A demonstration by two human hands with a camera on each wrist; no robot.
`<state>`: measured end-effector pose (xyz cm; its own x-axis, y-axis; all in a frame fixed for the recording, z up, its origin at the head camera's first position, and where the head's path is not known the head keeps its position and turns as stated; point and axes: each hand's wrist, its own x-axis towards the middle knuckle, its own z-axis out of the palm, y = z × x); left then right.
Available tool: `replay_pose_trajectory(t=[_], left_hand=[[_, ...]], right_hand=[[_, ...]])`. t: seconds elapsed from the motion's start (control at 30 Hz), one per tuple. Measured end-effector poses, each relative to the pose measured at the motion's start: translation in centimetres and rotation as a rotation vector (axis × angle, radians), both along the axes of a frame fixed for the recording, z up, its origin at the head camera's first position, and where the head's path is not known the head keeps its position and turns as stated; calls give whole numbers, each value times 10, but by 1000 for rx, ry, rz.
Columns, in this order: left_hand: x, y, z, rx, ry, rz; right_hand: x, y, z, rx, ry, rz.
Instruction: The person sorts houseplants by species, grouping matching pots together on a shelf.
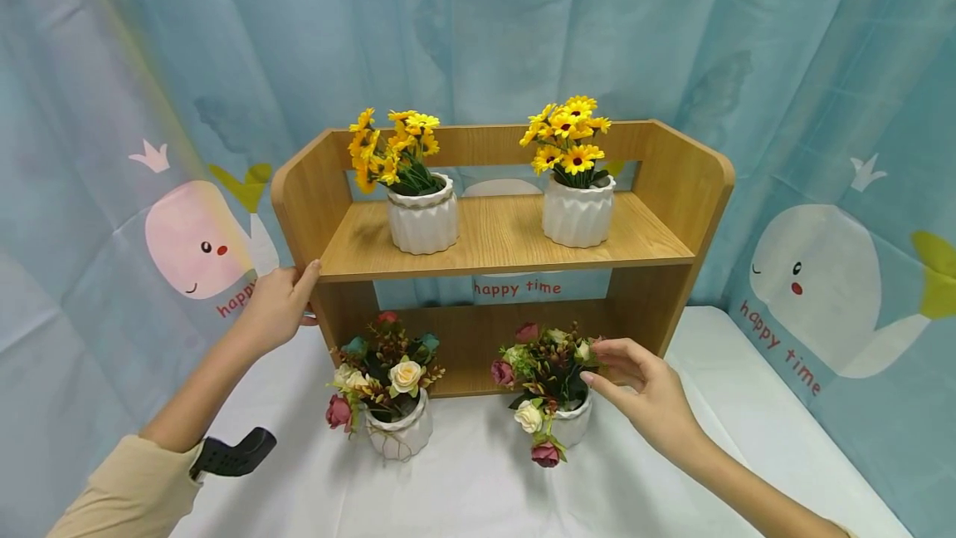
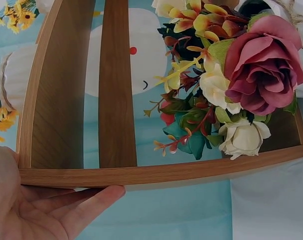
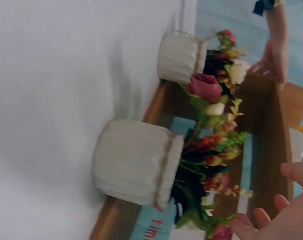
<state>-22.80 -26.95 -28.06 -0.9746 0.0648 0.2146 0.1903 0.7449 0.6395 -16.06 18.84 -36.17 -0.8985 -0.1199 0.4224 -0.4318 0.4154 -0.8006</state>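
A two-tier wooden shelf [image 1: 493,264] stands on the white cloth. My left hand [image 1: 280,310] grips its left side panel, thumb at the front edge and fingers along the outer face, as the left wrist view shows with the fingers [image 2: 86,212]. Beside the right-hand pot of mixed roses [image 1: 569,423], my right hand [image 1: 646,393] has its fingers apart and loosely bent, close to the blooms. Whether its fingertips touch them I cannot tell. Another white pot of mixed roses [image 1: 403,430] stands in front of the shelf's left part, its pink rose [image 2: 266,65] large in the left wrist view.
Two white pots with yellow daisy-like flowers, one left [image 1: 423,222] and one right [image 1: 578,218], stand on the upper tier. Behind hangs a blue curtain [image 1: 508,40] with whale prints. White cloth [image 1: 478,496] covers the table in front.
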Motion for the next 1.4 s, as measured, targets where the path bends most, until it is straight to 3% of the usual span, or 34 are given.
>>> replay_pose_trajectory(t=[0.27, 0.5, 0.93, 1.4], left_hand=[[1, 0, 0, -9, 3, 3], [1, 0, 1, -2, -1, 7], [1, 1, 0, 6, -9, 9], [1, 0, 0, 14, -1, 7]], right_hand=[[7, -1, -26, 31, -66, -56], [7, -2, -46, 61, -181, -103], [-1, -6, -72, 80, -242, -38], [-13, -13, -91, 2, -286, -2]])
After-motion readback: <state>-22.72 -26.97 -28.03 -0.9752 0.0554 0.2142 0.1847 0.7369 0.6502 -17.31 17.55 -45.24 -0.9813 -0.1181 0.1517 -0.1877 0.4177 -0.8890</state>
